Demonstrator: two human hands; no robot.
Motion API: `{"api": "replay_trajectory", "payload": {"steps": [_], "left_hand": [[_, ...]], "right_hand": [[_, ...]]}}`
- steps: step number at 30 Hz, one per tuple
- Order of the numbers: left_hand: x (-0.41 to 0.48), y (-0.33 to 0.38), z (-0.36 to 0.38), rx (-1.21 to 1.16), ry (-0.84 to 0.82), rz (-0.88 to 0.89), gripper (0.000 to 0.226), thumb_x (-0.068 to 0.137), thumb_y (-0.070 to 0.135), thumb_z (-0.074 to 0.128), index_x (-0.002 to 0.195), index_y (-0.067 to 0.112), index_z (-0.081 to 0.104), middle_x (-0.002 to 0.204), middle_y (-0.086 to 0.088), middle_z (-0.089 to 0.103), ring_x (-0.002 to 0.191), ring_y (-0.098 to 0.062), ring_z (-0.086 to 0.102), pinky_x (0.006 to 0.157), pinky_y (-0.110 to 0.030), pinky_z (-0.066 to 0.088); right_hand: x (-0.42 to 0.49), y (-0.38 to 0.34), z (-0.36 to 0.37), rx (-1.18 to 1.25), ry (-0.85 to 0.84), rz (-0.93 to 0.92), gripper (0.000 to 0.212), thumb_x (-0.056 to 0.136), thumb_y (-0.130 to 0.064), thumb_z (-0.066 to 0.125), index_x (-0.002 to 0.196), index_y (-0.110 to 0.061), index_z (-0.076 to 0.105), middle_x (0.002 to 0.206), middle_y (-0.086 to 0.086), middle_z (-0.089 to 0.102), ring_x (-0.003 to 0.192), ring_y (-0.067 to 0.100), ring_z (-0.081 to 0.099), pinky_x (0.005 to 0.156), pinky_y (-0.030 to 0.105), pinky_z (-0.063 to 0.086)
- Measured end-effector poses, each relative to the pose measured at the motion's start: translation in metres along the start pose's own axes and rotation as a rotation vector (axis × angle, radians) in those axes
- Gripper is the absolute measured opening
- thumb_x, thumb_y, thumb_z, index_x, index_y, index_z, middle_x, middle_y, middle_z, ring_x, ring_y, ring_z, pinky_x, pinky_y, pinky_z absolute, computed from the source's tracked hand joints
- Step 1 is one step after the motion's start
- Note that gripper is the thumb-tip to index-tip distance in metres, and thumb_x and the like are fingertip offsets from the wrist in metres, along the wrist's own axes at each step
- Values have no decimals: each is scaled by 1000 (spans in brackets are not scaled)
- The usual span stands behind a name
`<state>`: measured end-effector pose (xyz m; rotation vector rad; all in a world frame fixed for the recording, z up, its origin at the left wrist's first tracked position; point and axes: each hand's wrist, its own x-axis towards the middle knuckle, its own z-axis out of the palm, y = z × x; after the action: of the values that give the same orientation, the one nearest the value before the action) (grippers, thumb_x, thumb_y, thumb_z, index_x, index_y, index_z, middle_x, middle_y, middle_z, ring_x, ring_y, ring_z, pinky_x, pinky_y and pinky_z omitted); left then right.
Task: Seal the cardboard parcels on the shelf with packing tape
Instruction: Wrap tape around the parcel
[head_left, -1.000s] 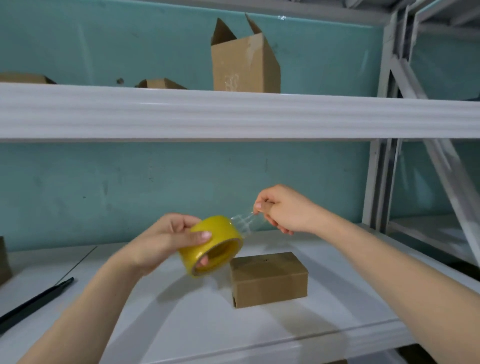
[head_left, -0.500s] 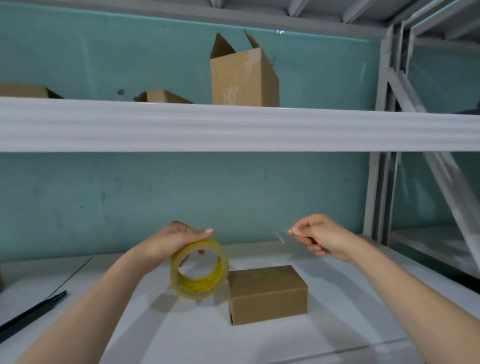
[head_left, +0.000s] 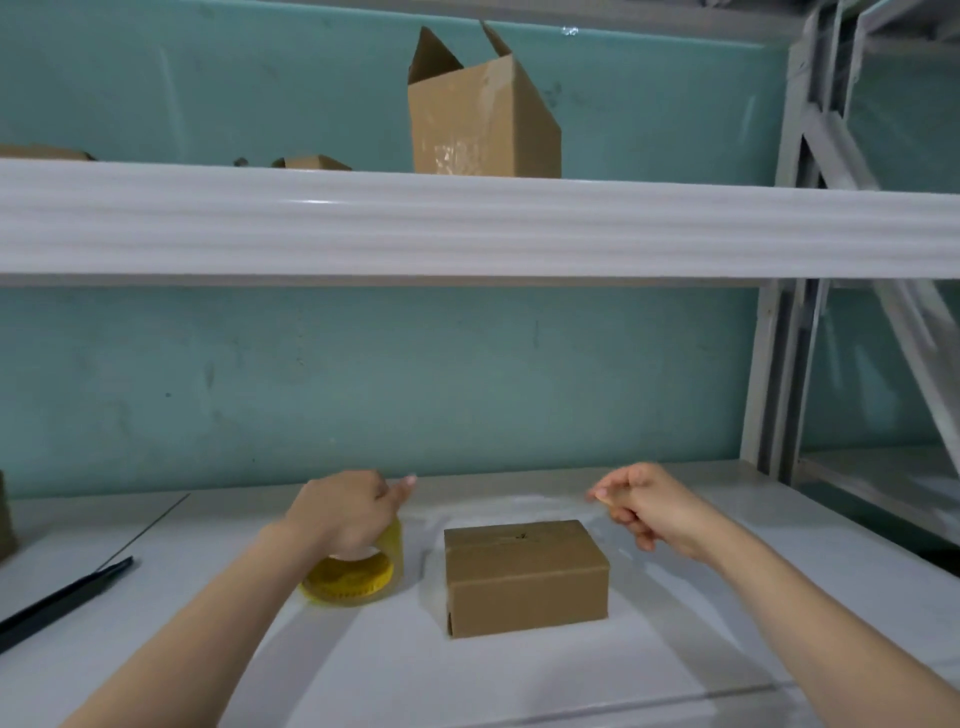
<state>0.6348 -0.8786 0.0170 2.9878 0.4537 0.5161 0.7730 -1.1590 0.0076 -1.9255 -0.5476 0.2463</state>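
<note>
Fingers (head_left: 403, 487) of left hand (head_left: 343, 512), right hand (head_left: 649, 506) on one tape (head_left: 358, 578); one closed parcel (head_left: 524, 571).

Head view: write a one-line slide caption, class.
Left hand holds the yellow tape roll beside a small cardboard parcel; right hand pinches the clear tape end.
</note>
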Motion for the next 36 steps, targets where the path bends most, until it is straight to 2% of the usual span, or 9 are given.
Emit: {"api": "replay_trajectory", "payload": {"steps": [4,8,16,23,26,27,29,32,36], "left_hand": [[3,6,7,179,20,44,43,95,43,34,65,14,45,102,-12,68,98,-31,61,78,-31,44],[0,15,7,343,-5,72,41,92,47,36,66,15,42,99,-10,68,96,-31,60,74,-31,42],[12,35,22,642,-111,31,42,99,41,27,109,19,62,111,0,64,106,-20,60,70,-26,34],[19,58,47,791,-110,210,31,94,6,37,110,17,62,116,-3,63,108,-24,59,71,-28,32],[20,66,45,725,-80,281,35,92,-4,35,109,14,60,115,-6,62,107,-26,59,67,-27,31],[20,65,44,713,-69,301,35,91,-4,36,108,14,60,114,-7,63,106,-27,60,62,-25,29],[18,61,44,700,-84,299,34,90,-4,38,105,15,61,112,-6,64,104,-27,61,52,-23,21],[20,60,47,688,-92,273,33,90,-4,39,103,16,62,109,-4,64,101,-25,62,49,-24,19],[18,58,45,689,-68,281,29,90,2,41,102,17,61,108,-4,64,100,-25,62,63,-27,33]], "right_hand": [[1,15,0,12,1,36,18,95,-7,47,98,-1,64,42,-7,34,34,9,25,34,16,26],[-2,23,3,1,-26,68,19,94,-6,47,98,0,65,45,-4,33,32,8,27,33,17,27],[-9,31,6,-63,-63,73,22,96,-8,44,83,-8,62,47,-2,36,36,11,27,33,19,26],[-9,26,25,-470,-117,51,28,83,-2,31,72,-13,55,64,9,61,38,15,45,39,25,35],[-6,24,32,-838,-73,17,16,80,-14,40,88,-15,54,95,5,63,77,22,63,63,29,46],[-4,25,33,-942,-71,14,33,82,-15,44,114,-13,50,113,6,59,95,25,61,74,30,46],[-4,28,33,-912,-146,36,79,85,-17,50,149,-18,5,135,7,42,115,25,52,90,29,43],[-9,28,36,-860,-228,19,89,87,-16,49,148,-17,-17,148,8,25,131,25,37,106,29,34],[2,2,17,-1174,-29,-73,70,91,-6,38,150,-9,1,159,13,0,146,27,10,116,41,17]]}}
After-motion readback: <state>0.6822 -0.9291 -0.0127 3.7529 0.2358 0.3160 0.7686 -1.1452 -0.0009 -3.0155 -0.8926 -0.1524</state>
